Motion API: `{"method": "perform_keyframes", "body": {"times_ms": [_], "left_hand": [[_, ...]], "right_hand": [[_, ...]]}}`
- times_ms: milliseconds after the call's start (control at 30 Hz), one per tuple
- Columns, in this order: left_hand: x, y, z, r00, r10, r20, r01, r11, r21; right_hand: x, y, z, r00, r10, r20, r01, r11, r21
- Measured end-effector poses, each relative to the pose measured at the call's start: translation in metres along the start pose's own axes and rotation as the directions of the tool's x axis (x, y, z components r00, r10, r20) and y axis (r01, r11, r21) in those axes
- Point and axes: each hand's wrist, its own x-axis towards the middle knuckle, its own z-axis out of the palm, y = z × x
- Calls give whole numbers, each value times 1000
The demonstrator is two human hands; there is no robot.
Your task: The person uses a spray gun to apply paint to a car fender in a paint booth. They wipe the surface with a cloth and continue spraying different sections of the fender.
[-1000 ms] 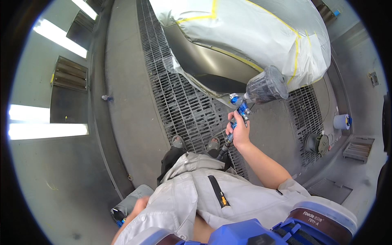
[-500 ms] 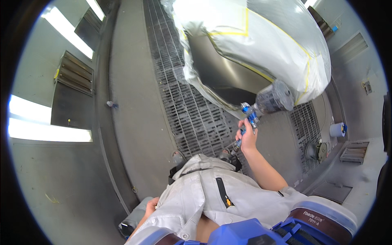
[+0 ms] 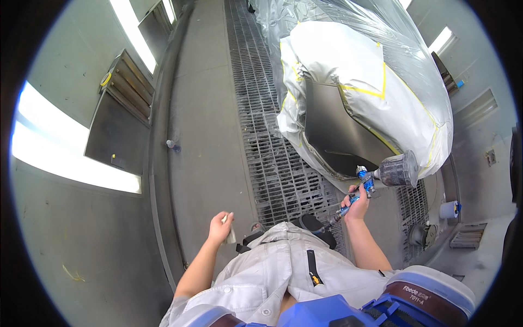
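My right hand (image 3: 357,207) is wrapped round the handle of a paint spray gun (image 3: 365,182) with a blue and silver body. Its clouded, paint-smeared cup (image 3: 399,170) tilts to the right, and a hose fitting runs down from the handle. Just beyond the gun lies a dark grey, glossy car body panel (image 3: 339,126), framed by white masking paper (image 3: 344,52) and yellow tape. To the left, in front of my body, my left hand (image 3: 219,228) is closed on a small pale cloth-like piece (image 3: 231,236); its exact kind is unclear.
Clear plastic sheeting (image 3: 400,32) covers the car behind the paper. A floor grating (image 3: 272,158) runs alongside it. On the left floor stands a small bottle (image 3: 174,145) near the wall. A hose reel (image 3: 422,235) and a white tub (image 3: 449,209) are at the right.
My left hand has come up from beside my hip and now holds the pale piece in front of me. The view has shifted; my right hand still grips the spray gun near the panel.
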Motion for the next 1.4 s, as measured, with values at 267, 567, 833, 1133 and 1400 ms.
{"method": "perform_keyframes", "body": {"times_ms": [267,567,833,1133,1400], "left_hand": [[139,24,3,993,-51,108,57,997,-50],[100,-119,-123,863,-374,338,18,692,721],[120,-91,-175,782,-547,299,241,708,664],[347,-17,-180,617,-530,582,34,756,653],[523,43,-192,286,-665,690,135,741,658]], "right_hand": [[10,14,34,1000,-26,-3,26,998,59],[70,25,91,999,15,-43,-5,973,229],[77,28,121,989,42,-140,-19,987,161],[62,40,173,878,-45,-477,164,964,210],[37,71,234,838,-13,-545,204,934,292]]}}
